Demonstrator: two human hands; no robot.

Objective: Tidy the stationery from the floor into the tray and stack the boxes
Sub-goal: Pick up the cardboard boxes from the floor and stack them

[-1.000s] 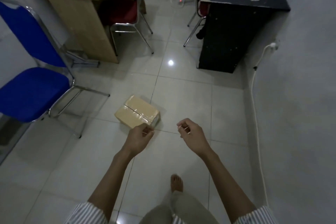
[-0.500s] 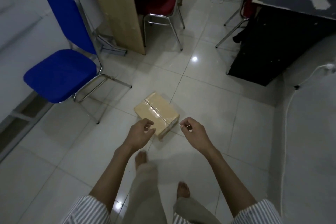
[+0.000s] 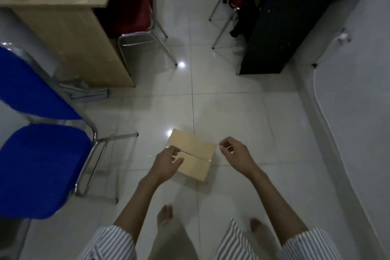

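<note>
A taped brown cardboard box (image 3: 196, 152) lies flat on the white tiled floor in front of my feet. My left hand (image 3: 166, 164) hovers over its left side, fingers curled and apart, holding nothing that I can see. My right hand (image 3: 234, 154) hangs just off the box's right corner, fingers loosely curled, with nothing visible in it. Whether either hand touches the box is unclear. No tray or stationery shows in this view.
A blue chair (image 3: 40, 164) stands at the left, its metal legs reaching toward the box. A light wooden desk (image 3: 69, 34) and a red chair (image 3: 135, 19) are behind it. A black desk (image 3: 295, 17) stands back right. A white cable (image 3: 329, 124) runs along the right wall.
I have walked closer to the box. Both hands now hang over its two sides, and the left hand's fingers have spread a little.
</note>
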